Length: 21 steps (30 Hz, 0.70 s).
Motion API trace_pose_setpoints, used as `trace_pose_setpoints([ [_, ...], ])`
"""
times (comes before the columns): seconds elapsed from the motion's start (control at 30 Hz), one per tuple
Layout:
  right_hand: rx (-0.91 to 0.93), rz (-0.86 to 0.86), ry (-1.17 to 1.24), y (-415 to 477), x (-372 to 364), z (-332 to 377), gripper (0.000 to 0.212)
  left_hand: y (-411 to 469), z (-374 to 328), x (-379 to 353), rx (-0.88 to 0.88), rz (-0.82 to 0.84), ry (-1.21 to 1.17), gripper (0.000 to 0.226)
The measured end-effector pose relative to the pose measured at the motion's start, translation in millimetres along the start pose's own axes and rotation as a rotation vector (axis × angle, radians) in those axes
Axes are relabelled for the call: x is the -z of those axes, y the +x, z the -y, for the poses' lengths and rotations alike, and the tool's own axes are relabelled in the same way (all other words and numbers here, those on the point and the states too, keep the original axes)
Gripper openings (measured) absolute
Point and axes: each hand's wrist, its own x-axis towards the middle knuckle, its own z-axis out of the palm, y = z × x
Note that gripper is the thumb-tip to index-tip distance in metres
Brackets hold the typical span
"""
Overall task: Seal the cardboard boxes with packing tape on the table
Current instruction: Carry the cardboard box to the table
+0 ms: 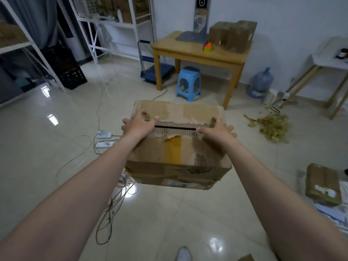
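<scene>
Head view: the cardboard box [177, 153] was held above the floor [47, 157], clamped at its top by the curled fingers of the left hand [138, 125] and the right hand [216, 131], its narrow seam [175, 128] seen between both thumbs.

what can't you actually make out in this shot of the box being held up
Head view only:
- Inside the cardboard box: only a dark slit shows between its top flaps.
- Its underside and far side: hidden by the box itself.
- The orange and yellow item on the table: too small and blurred to identify as tape.
- The label on the floor parcel: blurred, unreadable.
</scene>
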Motion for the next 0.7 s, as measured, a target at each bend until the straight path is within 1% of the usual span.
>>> trace_pose_setpoints([
  [0.23,0.07,-0.016,0.01,148,21,97,0.095,147,-80,18,-0.044,-0.065,-0.037,0.071],
  [0.37,0.087,-0.023,0.015,239,22,147,0.093,241,-118,14,-0.054,-0.092,-0.033,0.072],
  [0.53,0.083,-0.003,0.016,378,12,208,0.098,386,-162,-2,-0.05,-0.084,-0.027,0.072],
  [0.63,0.045,-0.002,0.033,459,11,247,0.09,478,-194,-16,-0.034,-0.052,-0.014,0.07],
  [0.7,0.015,-0.013,0.003,508,20,278,0.087,536,-225,-18,-0.024,-0.014,-0.019,0.07],
])
